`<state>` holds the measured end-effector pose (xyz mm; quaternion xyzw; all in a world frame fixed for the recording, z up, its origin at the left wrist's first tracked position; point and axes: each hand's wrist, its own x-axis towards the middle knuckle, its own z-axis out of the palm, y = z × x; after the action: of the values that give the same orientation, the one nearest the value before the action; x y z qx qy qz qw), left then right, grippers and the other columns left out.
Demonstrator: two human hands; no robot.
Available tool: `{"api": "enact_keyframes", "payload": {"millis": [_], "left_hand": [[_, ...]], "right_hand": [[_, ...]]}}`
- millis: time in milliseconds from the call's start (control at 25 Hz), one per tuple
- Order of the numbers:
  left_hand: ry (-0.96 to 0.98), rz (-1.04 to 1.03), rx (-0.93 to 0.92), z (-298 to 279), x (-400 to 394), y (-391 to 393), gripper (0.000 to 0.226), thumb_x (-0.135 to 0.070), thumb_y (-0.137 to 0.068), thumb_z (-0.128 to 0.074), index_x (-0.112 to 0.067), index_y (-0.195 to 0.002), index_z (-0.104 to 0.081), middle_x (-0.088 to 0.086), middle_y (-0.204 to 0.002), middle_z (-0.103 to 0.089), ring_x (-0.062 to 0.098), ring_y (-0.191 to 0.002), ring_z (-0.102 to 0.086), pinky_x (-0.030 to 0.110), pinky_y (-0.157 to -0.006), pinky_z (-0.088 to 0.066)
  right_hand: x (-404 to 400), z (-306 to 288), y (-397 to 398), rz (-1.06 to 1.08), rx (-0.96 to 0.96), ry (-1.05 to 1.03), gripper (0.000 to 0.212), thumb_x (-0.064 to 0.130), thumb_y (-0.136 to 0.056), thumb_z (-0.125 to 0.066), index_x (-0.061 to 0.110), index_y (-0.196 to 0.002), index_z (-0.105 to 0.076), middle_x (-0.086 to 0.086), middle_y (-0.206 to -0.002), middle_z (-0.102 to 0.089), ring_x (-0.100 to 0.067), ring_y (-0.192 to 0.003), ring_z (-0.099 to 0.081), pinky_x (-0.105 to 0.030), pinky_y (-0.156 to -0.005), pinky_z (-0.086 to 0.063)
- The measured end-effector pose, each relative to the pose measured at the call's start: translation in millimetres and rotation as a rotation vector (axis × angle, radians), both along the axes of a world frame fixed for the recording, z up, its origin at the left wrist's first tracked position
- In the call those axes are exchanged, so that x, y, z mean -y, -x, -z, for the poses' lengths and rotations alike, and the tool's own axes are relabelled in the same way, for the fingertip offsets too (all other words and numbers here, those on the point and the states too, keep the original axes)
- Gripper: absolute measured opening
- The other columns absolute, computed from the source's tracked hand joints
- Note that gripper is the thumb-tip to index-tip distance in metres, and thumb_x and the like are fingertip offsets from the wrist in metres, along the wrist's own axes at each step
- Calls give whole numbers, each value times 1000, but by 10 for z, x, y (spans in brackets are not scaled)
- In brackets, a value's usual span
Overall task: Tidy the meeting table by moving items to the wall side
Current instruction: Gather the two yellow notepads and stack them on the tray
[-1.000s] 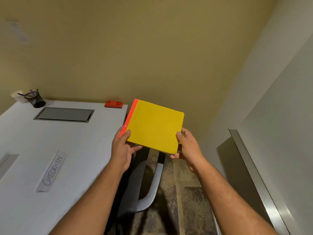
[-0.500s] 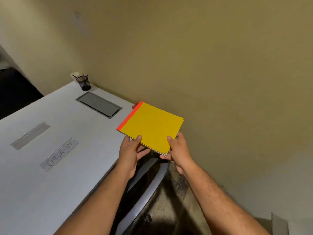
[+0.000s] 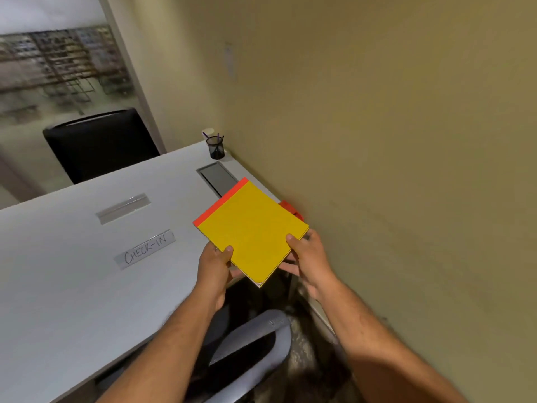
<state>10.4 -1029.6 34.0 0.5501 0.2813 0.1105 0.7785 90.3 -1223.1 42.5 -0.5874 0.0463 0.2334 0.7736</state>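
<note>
Both hands, left (image 3: 214,267) and right (image 3: 308,258), pinch the yellow notebook (image 3: 252,228), its orange spine toward the far-left.

Handwritten "CHECK-IN" on a name strip (image 3: 145,249) atop the table (image 3: 72,286)

Blk chair (image 3: 98,144), grey chair (image 3: 255,341).

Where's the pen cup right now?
The pen cup stands at the table's far corner by the wall, just beyond the grey hatch and past the yellow notebook held in both hands.
</note>
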Motion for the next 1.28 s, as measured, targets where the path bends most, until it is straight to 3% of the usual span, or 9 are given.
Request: {"api": "enact_keyframes", "payload": {"millis": [200, 360, 560, 680, 800, 920, 1040, 1160, 1280], "left_hand": [[-67, 33, -10, -101, -235, -417, 33, -11, -110, -51, -14, -143, -52, 9, -133, -71, 17, -90, -76, 32, -62, -64], [-88, -53, -33, -23, -329, -869, 28, -15, -111, -51, -22, -138, -50, 5, -131, -71, 26, -103, -73, 42, -73, -64], [-224, -220, -9, 244, -550, -1519, 35, -12, -111, -47, -25, -143, -53, 2, -125, -73, 13, -98, -74, 18, -61, -57], [-213, -359, -52, 340, -648, -1835, 37, -10, -112, -45, -23, -146, -54, 3, -122, -74, 5, -84, -75, 18, -60, -57], [-182, -416, -66, 345, -768, -2201, 35, -14, -112, -45, -26, -144, -55, 4, -119, -76, 7, -79, -75, 22, -56, -58], [-102, -372, -128, 323, -903, -2542, 44, -21, -110, -54, -29, -152, -47, 4, -123, -76, 17, -102, -77, 35, -76, -63], [-142, -330, -211, 458, -998, -2737, 55, -25, -106, -61, -22, -157, -41, 1, -135, -68, 22, -120, -68, 36, -85, -58], [-215, -352, -298, 657, -1088, -2726, 50, -22, -105, -62, -21, -153, -49, 1, -138, -65, 17, -120, -65, 42, -96, -58], [-168, -415, -336, 844, -1249, -2588, 42, -22, -104, -63, -21, -146, -55, 5, -132, -68, 20, -119, -66, 47, -101, -58]], "right_hand": [[84, -194, -656, -102, -60, 99, 32, 8, -102, -69, 7, -132, -58, -16, -115, -80, -31, -93, -82, -36, -71, -67], [-224, -63, -926, -157, -186, -108, 30, 5, -101, -68, 17, -128, -61, -15, -126, -77, -32, -98, -81, -39, -74, -67], [-815, 391, -1317, -237, -213, -147, 43, 5, -104, -64, 24, -143, -58, -10, -130, -77, -38, -111, -77, -52, -90, -64], [-1128, 486, -1592, -266, -291, -149, 50, 0, -101, -66, 20, -145, -54, -14, -131, -75, -39, -111, -77, -52, -92, -64], [-1376, 569, -1970, -285, -283, -139, 52, -1, -104, -61, 25, -147, -48, -12, -134, -72, -34, -107, -79, -45, -83, -67], [-1577, 557, -2393, -257, -251, -157, 48, -1, -106, -58, 23, -147, -51, -11, -132, -74, -31, -105, -80, -40, -79, -67], [-1856, 649, -2845, -204, -246, -154, 45, -7, -104, -56, 11, -146, -51, -23, -133, -71, -42, -108, -77, -49, -86, -66], [-2170, 809, -3228, -164, -328, -75, 45, -3, -107, -54, -2, -149, -37, -34, -145, -57, -55, -121, -66, -55, -95, -59], [-2417, 1015, -3508, -118, -379, -6, 46, -5, -105, -55, 3, -148, -42, -34, -148, -53, -56, -128, -61, -54, -93, -58]]}}
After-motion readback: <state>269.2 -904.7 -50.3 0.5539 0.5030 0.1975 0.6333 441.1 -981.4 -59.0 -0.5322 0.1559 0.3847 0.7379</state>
